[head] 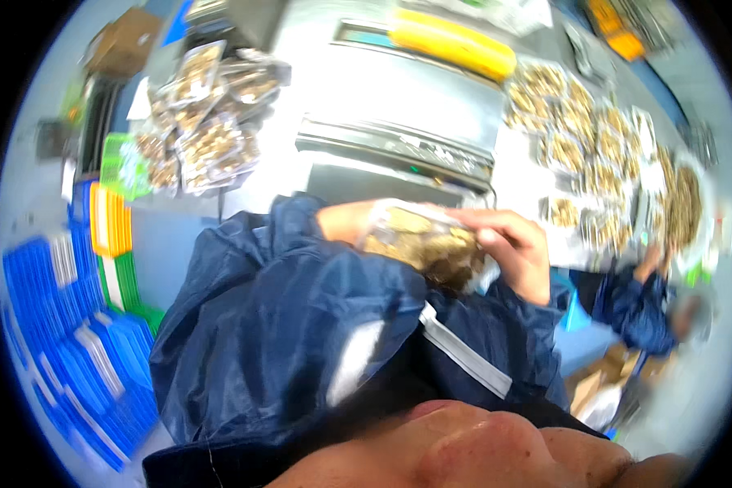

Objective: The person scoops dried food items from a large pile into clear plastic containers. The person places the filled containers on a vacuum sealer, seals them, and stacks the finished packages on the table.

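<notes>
A clear-wrapped pack of brown mushrooms (430, 247) is held between my two hands, close to my chest. My left hand (349, 219) grips it from the left, with its fingers mostly hidden behind the pack. On the other side my right hand (518, 247) has its thumb and fingers along the pack's right edge. Just beyond my hands stands a steel wrapping machine (402, 94) with a flat top. A yellow roll (454, 44) lies across its far end. The picture is blurred, so the wrap's details cannot be made out.
Wrapped mushroom packs (210, 149) are piled on the left beside a green basket (122, 168). Several rows of mushroom trays (564, 152) cover the right table. A co-worker (637, 317) reaches towards a large tub of mushrooms (686, 207). Stacked blue crates (79, 341) stand at lower left.
</notes>
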Motion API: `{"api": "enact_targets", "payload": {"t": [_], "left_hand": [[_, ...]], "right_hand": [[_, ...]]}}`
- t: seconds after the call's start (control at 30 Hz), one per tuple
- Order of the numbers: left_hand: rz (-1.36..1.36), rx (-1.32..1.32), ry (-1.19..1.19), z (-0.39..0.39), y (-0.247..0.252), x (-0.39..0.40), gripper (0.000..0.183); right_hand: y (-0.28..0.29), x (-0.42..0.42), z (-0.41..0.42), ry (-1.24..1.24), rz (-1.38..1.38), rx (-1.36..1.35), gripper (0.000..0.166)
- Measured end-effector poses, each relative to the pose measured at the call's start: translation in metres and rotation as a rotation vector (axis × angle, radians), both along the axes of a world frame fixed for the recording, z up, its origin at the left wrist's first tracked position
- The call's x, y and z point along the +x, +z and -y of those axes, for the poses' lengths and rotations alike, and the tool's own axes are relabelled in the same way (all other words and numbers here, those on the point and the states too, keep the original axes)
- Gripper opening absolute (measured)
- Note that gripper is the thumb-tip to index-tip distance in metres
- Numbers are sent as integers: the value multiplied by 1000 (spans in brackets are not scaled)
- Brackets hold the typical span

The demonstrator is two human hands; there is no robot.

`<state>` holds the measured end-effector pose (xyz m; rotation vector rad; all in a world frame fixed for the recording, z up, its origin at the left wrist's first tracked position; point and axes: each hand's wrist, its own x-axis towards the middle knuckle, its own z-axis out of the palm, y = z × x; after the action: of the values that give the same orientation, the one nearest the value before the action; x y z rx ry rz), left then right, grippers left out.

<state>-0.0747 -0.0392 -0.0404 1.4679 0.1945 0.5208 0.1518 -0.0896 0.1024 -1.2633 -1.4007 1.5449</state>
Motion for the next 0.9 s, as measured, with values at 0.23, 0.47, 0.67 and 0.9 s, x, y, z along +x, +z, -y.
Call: {"api": "enact_targets", "payload": {"t": [0.23,0.47,0.67,0.9], "left_hand": [[-175,-831,332,-25,-3,-15,42],[194,-84,276,-61,107,-97,44],[200,-653,198,-51,94,-141,53],[147,-887,297,-50,65,-173,57]], "right_hand": [[-41,-30,-19,-207,-297,-76,24],[-27,-64,-51,-123,-321,-98,28],[-61,-110,-38,-375,-672,-334,70],[-38,-114,-55,31,-483,-752,62]]}}
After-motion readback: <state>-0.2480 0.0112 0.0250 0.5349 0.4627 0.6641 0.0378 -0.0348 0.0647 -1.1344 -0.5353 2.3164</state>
